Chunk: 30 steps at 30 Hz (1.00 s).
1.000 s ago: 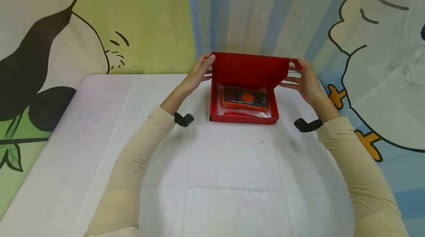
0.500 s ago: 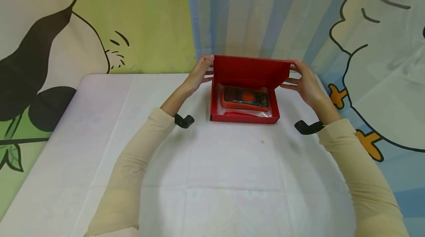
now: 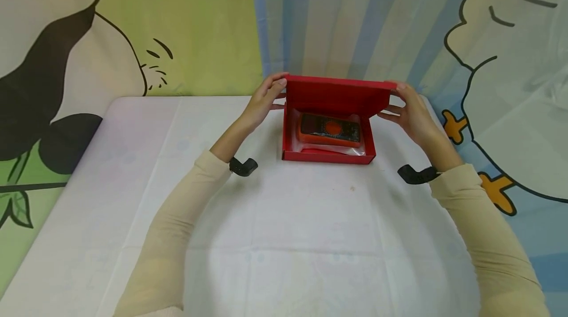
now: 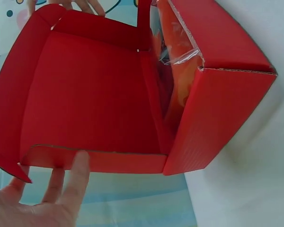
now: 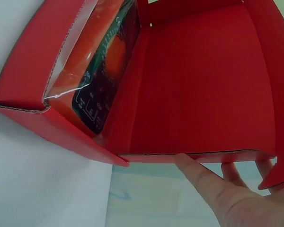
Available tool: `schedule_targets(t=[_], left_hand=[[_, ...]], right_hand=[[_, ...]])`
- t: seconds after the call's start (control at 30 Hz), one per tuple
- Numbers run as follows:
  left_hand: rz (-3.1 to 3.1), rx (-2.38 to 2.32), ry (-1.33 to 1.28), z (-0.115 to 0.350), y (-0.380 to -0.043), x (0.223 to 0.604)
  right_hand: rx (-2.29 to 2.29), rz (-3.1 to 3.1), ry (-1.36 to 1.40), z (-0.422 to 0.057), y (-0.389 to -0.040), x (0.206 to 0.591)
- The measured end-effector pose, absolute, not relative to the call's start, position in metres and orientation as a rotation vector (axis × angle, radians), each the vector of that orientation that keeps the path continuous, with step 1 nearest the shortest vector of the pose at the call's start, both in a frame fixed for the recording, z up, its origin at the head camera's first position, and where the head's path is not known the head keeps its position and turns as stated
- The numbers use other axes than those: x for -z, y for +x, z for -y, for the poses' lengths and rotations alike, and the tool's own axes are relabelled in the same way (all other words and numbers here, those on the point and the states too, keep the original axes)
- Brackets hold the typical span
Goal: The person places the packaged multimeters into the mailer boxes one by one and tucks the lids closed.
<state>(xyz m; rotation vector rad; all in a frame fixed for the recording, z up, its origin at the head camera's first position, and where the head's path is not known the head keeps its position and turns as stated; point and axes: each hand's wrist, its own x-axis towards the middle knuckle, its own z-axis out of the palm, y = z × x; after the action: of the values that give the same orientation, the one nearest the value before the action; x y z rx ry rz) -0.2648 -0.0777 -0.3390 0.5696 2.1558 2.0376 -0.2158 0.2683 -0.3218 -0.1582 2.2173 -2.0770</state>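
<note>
A red cardboard box [image 3: 328,158] stands at the back of the table, its hinged lid [image 3: 333,91] raised and leaning forward. Inside, an orange multimeter [image 3: 330,129] with a dark face and round orange dial lies in a clear plastic bag [image 3: 361,149]. My left hand [image 3: 261,102] grips the lid's left front corner, and a finger touches the side flap [image 4: 118,161] in the left wrist view. At the opposite corner my right hand [image 3: 412,112] holds the lid, with one fingertip on the right side flap [image 5: 217,155] in the right wrist view.
A white cloth [image 3: 284,218] covers the table. Behind it hangs a printed curtain [image 3: 337,16] with cartoon animals, close to the box's back. Black wrist mounts [image 3: 243,166] sit on both wrists.
The lid has tipped a little further forward and down, both hands moving with it. Its right front flap, which stuck out by the right thumb, now lies in line with the lid.
</note>
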Motion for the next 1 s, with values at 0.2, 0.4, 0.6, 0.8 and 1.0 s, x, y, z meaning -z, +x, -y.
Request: schedule_targets(t=[0.2,0.4,0.6,0.8,1.0], left_hand=[[-2.259,-1.976,0.528,0.083,-0.257,0.333],[-2.251,-1.972,0.526,0.086,-0.253,0.331],[-2.263,-1.954,0.522,0.09,-0.248,0.332],[-2.271,-1.935,0.539,0.094,-0.245,0.336],[-2.32,-1.871,0.566,0.099,-0.242,0.341]], right_hand=[[2.012,-2.317,-0.166,-0.271,-0.208,0.325],[2.22,-2.358,-0.095,-0.269,-0.201,0.32],[2.143,-2.425,-0.106,-0.27,-0.197,0.313],[2.058,-2.453,-0.138,-0.276,-0.192,0.317],[2.02,-2.494,-0.178,-0.28,-0.186,0.325]])
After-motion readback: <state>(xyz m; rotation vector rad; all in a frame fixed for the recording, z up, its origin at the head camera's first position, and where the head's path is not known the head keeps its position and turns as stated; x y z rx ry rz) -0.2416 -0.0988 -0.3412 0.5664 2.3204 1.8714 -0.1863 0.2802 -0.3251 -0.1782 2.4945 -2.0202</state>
